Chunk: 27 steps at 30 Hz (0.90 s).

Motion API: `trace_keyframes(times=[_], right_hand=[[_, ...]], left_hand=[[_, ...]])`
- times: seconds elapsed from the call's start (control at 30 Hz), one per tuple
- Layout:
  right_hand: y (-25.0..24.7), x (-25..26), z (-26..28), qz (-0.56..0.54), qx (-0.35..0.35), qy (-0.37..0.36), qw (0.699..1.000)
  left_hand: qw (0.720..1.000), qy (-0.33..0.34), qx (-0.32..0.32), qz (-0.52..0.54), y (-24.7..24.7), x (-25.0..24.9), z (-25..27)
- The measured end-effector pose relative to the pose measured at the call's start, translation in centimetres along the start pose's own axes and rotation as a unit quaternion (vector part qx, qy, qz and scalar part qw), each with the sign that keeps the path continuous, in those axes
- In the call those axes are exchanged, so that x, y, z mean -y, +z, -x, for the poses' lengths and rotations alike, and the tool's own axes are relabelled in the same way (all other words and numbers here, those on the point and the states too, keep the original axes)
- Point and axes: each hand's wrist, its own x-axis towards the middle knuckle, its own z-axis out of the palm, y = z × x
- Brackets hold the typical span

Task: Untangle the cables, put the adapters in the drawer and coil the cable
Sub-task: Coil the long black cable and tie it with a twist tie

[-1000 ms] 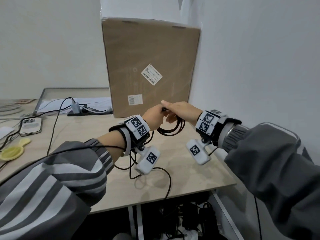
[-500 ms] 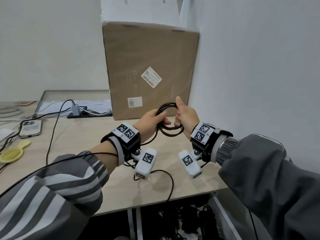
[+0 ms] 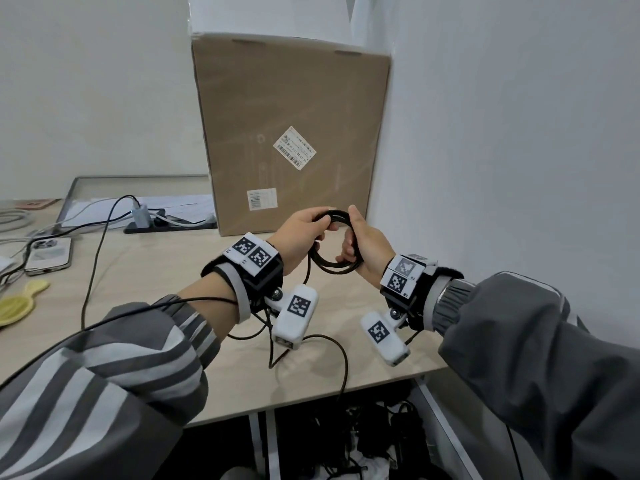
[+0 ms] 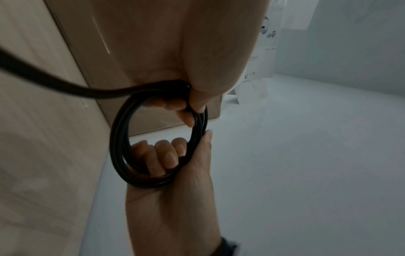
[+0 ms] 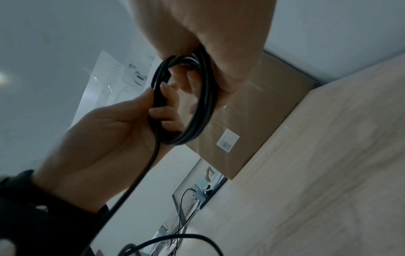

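A black cable wound into a small coil (image 3: 337, 216) is held upright between both hands above the desk (image 3: 156, 271), in front of the cardboard box. My left hand (image 3: 318, 221) pinches the coil's top left. My right hand (image 3: 349, 237) has its fingers hooked through the ring and its thumb up. The left wrist view shows the coil (image 4: 118, 138) with the right hand's fingers (image 4: 166, 155) inside it. In the right wrist view the coil (image 5: 201, 112) hangs from the right hand, and a loose strand (image 5: 136, 181) runs down past the left wrist. No adapters or drawer are in view.
A tall cardboard box (image 3: 294, 133) stands at the back against the right wall. To its left lie a power strip (image 3: 166, 225) with a plugged charger (image 3: 140, 214), a phone (image 3: 48, 254) and a yellow object (image 3: 17, 303). Cable loops (image 3: 344, 362) trail over the desk's front edge.
Both hands turned from palm-down to thumbs-up, bringing the coil upright. The left hand's grip shifted to the top of the ring.
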Motion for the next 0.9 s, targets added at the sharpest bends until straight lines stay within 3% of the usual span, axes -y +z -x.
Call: trace_keyframes(times=[0.13, 0.23, 0.37, 0.47, 0.6, 0.73, 0.8, 0.9], right_hand=[[-0.4, 0.0, 0.1, 0.040, 0.034, 0.044, 0.998], [-0.6, 0.9, -0.4, 0.183, 0.039, -0.006, 0.982], [0.7, 2.0, -0.5, 0.414, 0.049, -0.046, 0.908], [0.7, 2.1, -0.8, 0.483, 0.008, -0.113, 0.868], [0.7, 2.4, -0.8, 0.423, -0.067, -0.175, 0.886], [0.4, 2.6, -1.4, 0.195, -0.187, -0.100, 0.957], [0.7, 2.5, -1.1, 0.064, -0.189, -0.051, 0.979], [1.2, 2.0, -0.6, -0.055, -0.166, -0.011, 0.985]], left_hand=[[0.996, 0.017, -0.003, -0.082, -0.4, 0.5, 0.2], [0.987, 0.024, 0.011, -0.160, -0.2, 0.4, 0.5], [0.977, 0.026, 0.049, -0.208, 0.8, 0.3, 0.6], [0.990, 0.001, 0.024, -0.138, 1.0, 0.5, 0.4], [0.998, 0.005, -0.005, -0.054, 0.5, 0.7, 0.7], [0.998, -0.009, 0.023, -0.051, 0.0, 2.3, 1.3], [1.000, -0.017, 0.024, -0.011, -0.1, 2.7, 1.3], [0.996, -0.010, 0.002, 0.090, 0.0, 2.1, 1.0]])
